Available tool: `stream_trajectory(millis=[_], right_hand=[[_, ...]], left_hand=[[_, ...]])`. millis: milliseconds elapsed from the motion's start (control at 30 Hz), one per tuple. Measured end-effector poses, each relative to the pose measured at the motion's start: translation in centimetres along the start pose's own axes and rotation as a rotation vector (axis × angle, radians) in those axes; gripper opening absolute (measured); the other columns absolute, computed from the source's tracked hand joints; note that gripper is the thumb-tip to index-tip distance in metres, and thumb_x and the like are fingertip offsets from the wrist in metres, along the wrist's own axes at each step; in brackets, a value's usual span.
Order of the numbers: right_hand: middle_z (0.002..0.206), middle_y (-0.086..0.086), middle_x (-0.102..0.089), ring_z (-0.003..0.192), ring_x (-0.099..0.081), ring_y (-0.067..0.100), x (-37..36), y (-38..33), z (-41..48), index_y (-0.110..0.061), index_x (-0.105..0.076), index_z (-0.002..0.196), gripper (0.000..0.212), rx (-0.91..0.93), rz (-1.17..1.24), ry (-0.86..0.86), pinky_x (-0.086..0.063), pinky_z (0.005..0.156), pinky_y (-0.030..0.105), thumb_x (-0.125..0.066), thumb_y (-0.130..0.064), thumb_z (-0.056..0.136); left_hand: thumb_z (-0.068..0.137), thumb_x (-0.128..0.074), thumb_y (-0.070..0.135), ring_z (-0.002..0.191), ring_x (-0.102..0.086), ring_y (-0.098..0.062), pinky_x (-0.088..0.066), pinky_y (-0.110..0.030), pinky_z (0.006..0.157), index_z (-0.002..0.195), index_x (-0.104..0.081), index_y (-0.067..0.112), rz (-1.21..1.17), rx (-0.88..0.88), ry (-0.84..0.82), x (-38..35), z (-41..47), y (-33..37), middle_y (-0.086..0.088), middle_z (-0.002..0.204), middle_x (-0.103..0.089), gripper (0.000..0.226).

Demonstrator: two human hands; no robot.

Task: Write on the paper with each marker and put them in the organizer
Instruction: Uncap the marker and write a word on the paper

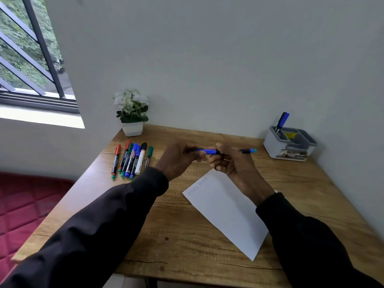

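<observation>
Both the left hand (178, 157) and right hand (230, 163) grip one blue marker (207, 151) above the paper (226, 210).

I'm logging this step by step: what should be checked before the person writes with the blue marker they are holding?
1. Blue marker gripped by both the left hand and the right hand: ok.
2. Cap off, tip exposed: cannot tell, fingers cover the join.
3. Paper flat on the table, with free space below the faint writing: ok.
4. Organizer upright with open compartments; one blue marker already stands in it: ok.
5. Remaining markers lie grouped to the left, clear of the paper: ok.
</observation>
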State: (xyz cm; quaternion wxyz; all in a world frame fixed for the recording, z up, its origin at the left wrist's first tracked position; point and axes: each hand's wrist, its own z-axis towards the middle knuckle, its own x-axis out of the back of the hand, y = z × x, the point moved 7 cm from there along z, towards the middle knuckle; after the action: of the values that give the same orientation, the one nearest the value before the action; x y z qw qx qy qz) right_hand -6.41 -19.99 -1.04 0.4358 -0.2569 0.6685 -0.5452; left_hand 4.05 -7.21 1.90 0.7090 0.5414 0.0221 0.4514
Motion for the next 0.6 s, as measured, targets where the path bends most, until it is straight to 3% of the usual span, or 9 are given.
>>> stream_trajectory(millis=[100, 200, 367, 433, 500, 600], right_hand=[[0.088, 0.025, -0.074, 0.071, -0.073, 0.025, 0.0, -0.4, -0.1, 0.018, -0.066, 0.117, 0.036, -0.011, -0.070, -0.121, -0.059, 0.063, 0.024, -0.058, -0.014, 0.103], [0.095, 0.029, -0.075, 0.076, -0.075, 0.027, 0.1, -0.8, -0.1, 0.018, -0.068, 0.115, 0.033, -0.022, -0.104, -0.193, -0.063, 0.070, 0.027, -0.054, -0.010, 0.104], [0.106, 0.031, -0.075, 0.090, -0.078, 0.030, 0.0, -0.9, 0.3, 0.005, -0.074, 0.112, 0.040, -0.043, -0.144, -0.329, -0.063, 0.080, 0.031, -0.036, -0.010, 0.109], [0.105, 0.032, -0.075, 0.084, -0.078, 0.032, 0.7, -0.7, 0.7, 0.006, -0.071, 0.119, 0.040, -0.037, -0.201, -0.310, -0.063, 0.078, 0.032, -0.036, -0.012, 0.109], [0.099, 0.033, -0.075, 0.081, -0.077, 0.035, 1.9, -0.5, 1.3, 0.007, -0.069, 0.121, 0.040, 0.003, -0.177, -0.216, -0.063, 0.074, 0.034, -0.040, -0.013, 0.103], [0.091, 0.029, -0.076, 0.078, -0.077, 0.034, 3.4, 0.3, 1.4, 0.006, -0.074, 0.109, 0.038, 0.028, -0.101, -0.094, -0.063, 0.069, 0.032, -0.050, -0.019, 0.092]], left_hand=[[0.090, -0.067, 0.010, 0.071, -0.067, -0.019, -0.051, -0.018, 0.067, 0.089, -0.077, 0.003, 0.015, -0.026, -0.062, 0.1, 0.3, -0.1, -0.008, 0.076, -0.074, 0.012], [0.090, -0.067, 0.008, 0.070, -0.069, -0.019, -0.052, -0.014, 0.069, 0.087, -0.076, -0.001, 0.033, -0.042, -0.100, -0.2, 0.8, -0.4, -0.009, 0.075, -0.074, 0.013], [0.090, -0.068, 0.013, 0.076, -0.071, -0.020, -0.058, -0.025, 0.071, 0.094, -0.077, 0.003, 0.060, -0.015, -0.183, -0.3, 1.9, -1.4, -0.008, 0.081, -0.076, 0.014], [0.090, -0.068, 0.015, 0.075, -0.071, -0.015, -0.055, -0.019, 0.070, 0.094, -0.077, 0.006, 0.082, 0.002, -0.205, -0.4, 1.9, -2.1, -0.005, 0.081, -0.076, 0.014], [0.090, -0.068, 0.019, 0.071, -0.066, -0.012, -0.051, -0.023, 0.067, 0.090, -0.078, 0.009, 0.162, 0.012, -0.153, 0.0, 2.2, -3.5, -0.004, 0.079, -0.074, 0.014], [0.089, -0.070, 0.021, 0.086, -0.062, -0.011, -0.052, -0.031, 0.080, 0.099, -0.077, 0.014, 0.234, 0.085, -0.129, -0.1, 2.3, -5.7, -0.002, 0.095, -0.070, 0.015]])
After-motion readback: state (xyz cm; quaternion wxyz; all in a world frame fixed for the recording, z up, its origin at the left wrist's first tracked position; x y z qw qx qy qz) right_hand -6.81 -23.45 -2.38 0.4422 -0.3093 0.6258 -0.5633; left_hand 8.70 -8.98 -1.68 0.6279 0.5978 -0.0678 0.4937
